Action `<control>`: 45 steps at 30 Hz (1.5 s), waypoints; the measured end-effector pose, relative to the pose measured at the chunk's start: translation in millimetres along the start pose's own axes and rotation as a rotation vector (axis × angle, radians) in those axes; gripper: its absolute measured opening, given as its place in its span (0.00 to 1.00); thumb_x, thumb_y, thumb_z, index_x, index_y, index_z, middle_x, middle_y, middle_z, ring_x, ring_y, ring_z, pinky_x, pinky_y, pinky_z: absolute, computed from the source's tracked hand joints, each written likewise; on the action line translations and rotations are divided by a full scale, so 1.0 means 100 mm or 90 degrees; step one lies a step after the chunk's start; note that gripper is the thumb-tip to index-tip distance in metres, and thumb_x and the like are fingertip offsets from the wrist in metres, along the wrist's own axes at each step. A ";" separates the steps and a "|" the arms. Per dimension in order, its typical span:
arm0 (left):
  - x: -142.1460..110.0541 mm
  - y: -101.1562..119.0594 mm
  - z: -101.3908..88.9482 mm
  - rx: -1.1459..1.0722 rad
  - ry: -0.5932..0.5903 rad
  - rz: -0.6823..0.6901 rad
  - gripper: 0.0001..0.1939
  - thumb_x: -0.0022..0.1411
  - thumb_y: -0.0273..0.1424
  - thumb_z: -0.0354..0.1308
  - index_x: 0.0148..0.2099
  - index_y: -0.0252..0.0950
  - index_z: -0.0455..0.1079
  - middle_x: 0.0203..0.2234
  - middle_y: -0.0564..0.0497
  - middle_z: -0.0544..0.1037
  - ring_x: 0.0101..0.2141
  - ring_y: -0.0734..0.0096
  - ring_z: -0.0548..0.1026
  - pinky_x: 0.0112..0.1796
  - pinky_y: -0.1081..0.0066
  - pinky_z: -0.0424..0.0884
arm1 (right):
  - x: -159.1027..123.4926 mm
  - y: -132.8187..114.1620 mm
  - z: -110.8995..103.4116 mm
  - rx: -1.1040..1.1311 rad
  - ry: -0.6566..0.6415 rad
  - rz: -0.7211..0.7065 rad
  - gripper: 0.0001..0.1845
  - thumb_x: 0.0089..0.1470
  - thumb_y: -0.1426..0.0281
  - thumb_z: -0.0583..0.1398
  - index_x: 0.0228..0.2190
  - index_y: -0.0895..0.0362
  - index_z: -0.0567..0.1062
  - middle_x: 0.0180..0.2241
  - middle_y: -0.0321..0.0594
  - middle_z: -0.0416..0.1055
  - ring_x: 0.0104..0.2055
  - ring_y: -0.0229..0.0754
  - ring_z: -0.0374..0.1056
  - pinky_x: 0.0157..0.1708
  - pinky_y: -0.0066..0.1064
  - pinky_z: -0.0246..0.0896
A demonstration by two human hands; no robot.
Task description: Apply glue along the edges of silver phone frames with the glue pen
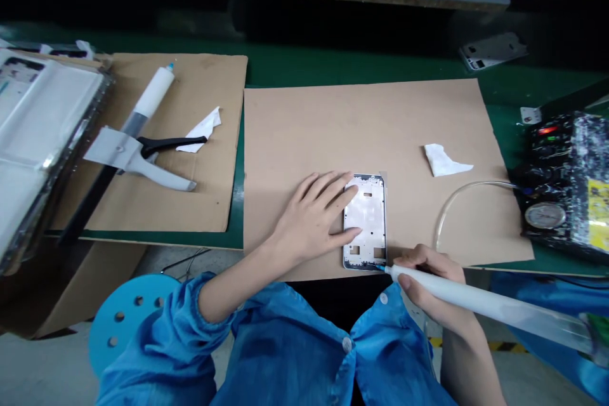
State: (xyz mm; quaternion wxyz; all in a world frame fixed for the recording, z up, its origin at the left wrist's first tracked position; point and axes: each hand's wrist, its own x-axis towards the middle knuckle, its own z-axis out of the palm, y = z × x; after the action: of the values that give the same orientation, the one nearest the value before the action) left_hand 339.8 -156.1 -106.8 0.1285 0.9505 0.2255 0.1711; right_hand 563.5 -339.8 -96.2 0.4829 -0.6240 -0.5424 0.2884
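Blue smock sleeves fill the near edge of view, with a round blue stool point(124, 317) low at your left. Your right hand point(431, 285) sits just off the near edge of the cardboard sheet point(371, 127), fingers pinched around a white syringe barrel point(480, 304) — its blue tip touches the near right corner of the phone frame point(365, 221). Your left hand point(309, 219) lies flat on the sheet, fingers spread, fingertips resting on the frame's left edge. Frame lies flat, long side running away from you, near the sheet's near edge at about its middle.

Clear tubing point(457, 203) curves across the sheet's right side toward a black dispenser box point(566, 190) with a dial, on the green tabletop. A white wipe point(445, 160) lies on the sheet beyond the frame, to the right.

Far left — a second cardboard piece point(200, 190) carries a dispensing gun point(136, 139) and another wipe point(202, 130). A tray stack point(38, 139) sits at the left edge.
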 end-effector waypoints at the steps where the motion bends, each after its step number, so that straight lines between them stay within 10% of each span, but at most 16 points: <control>1: 0.00 0.00 0.00 -0.005 0.001 -0.001 0.34 0.82 0.53 0.56 0.77 0.37 0.67 0.78 0.42 0.67 0.77 0.50 0.63 0.78 0.48 0.55 | 0.01 -0.01 0.01 -0.004 -0.003 -0.004 0.08 0.60 0.68 0.68 0.29 0.51 0.78 0.26 0.37 0.80 0.21 0.44 0.74 0.21 0.30 0.69; 10: 0.00 0.00 0.02 0.011 0.025 0.013 0.33 0.82 0.53 0.56 0.76 0.36 0.67 0.77 0.41 0.69 0.76 0.50 0.64 0.77 0.48 0.57 | -0.06 0.15 -0.10 -0.048 -0.096 -0.055 0.06 0.66 0.70 0.67 0.35 0.53 0.77 0.31 0.39 0.82 0.27 0.45 0.79 0.27 0.29 0.75; 45: -0.01 -0.01 0.05 0.033 0.056 0.037 0.34 0.82 0.52 0.57 0.75 0.33 0.68 0.76 0.41 0.70 0.75 0.49 0.65 0.76 0.49 0.57 | 0.04 -0.06 0.01 -0.011 -0.041 -0.040 0.08 0.61 0.71 0.67 0.29 0.53 0.76 0.25 0.37 0.79 0.21 0.43 0.75 0.22 0.28 0.71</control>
State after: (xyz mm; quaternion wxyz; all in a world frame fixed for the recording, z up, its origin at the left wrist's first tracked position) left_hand 340.5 -156.9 -112.0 0.0886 0.9512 0.2073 0.2108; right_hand 560.7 -336.3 -90.1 0.4689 -0.6012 -0.5793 0.2883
